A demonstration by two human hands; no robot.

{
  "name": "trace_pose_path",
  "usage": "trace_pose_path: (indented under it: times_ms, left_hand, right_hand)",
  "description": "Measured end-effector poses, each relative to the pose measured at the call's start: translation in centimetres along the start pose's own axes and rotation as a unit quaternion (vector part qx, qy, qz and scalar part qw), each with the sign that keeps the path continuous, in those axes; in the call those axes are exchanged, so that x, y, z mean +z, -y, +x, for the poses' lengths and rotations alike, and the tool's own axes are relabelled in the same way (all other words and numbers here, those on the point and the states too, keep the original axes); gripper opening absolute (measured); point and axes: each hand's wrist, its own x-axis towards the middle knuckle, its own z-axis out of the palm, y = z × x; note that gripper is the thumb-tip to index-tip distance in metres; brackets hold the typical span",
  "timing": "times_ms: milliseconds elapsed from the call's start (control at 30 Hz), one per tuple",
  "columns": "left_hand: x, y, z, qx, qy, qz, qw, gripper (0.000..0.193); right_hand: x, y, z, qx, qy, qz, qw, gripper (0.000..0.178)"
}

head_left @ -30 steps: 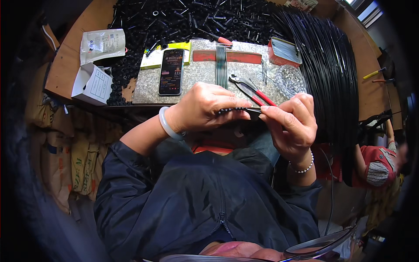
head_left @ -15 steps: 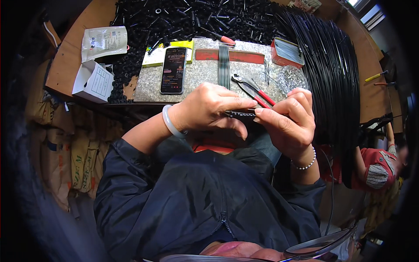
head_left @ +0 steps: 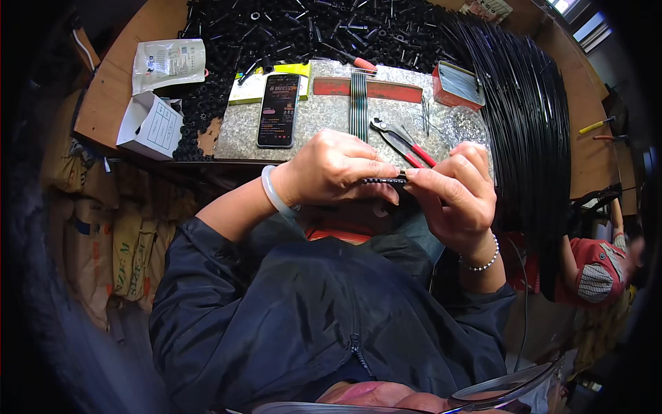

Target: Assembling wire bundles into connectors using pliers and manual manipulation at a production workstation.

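Between my two hands is a small dark part [head_left: 386,181] with a row of light flecks along its edge; its exact kind cannot be made out. My left hand [head_left: 332,164] grips its left side, thumb and fingers closed around it. The thumb and fingertips of my right hand [head_left: 458,192] pinch its right end. Just beyond the hands, red-handled pincers [head_left: 403,143] lie on the speckled work board [head_left: 329,124]. Several thin dark rods [head_left: 358,103] lie side by side on the board, across a red bar [head_left: 393,91].
A phone [head_left: 278,114] leans on a yellow-green box [head_left: 241,91]. Black parts [head_left: 331,24] heap behind, with a red-handled screwdriver [head_left: 364,65]. A red tin [head_left: 458,86] and long black rods [head_left: 527,117] lie right; a white carton [head_left: 153,127] stands left. Another person [head_left: 600,265] is at right.
My left fingers have curled in closer around the dark part, and the fingertips of both hands have come nearer together. The view has shifted slightly. The tools on the board have stayed put.
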Motion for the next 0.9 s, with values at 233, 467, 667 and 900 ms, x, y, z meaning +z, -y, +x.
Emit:
trace_pose_path:
  times_ms: [233, 467, 667, 900]
  left_hand:
    - [0.0, -0.2, 0.2, -0.005, 0.010, 0.009, 1.000, 0.029]
    - [0.0, 0.2, 0.2, 0.011, 0.027, 0.011, 1.000, 0.027]
    - [0.7, 0.2, 0.5, 0.015, -0.020, 0.016, 1.000, 0.026]
    - [1.5, 9.8, -2.9, -0.025, 0.286, 0.179, 0.941, 0.098]
  right_hand:
    - [-0.1, 0.3, 0.8, 0.025, 0.043, 0.069, 0.996, 0.026]
    - [0.3, 0.0, 1.0, -0.008, 0.056, 0.097, 0.994, 0.028]
    - [0.7, 1.3, 1.9, 0.052, 0.020, 0.208, 0.977, 0.045]
    - [9.3, 0.3, -7.4, 0.344, 0.009, 0.387, 0.856, 0.058]
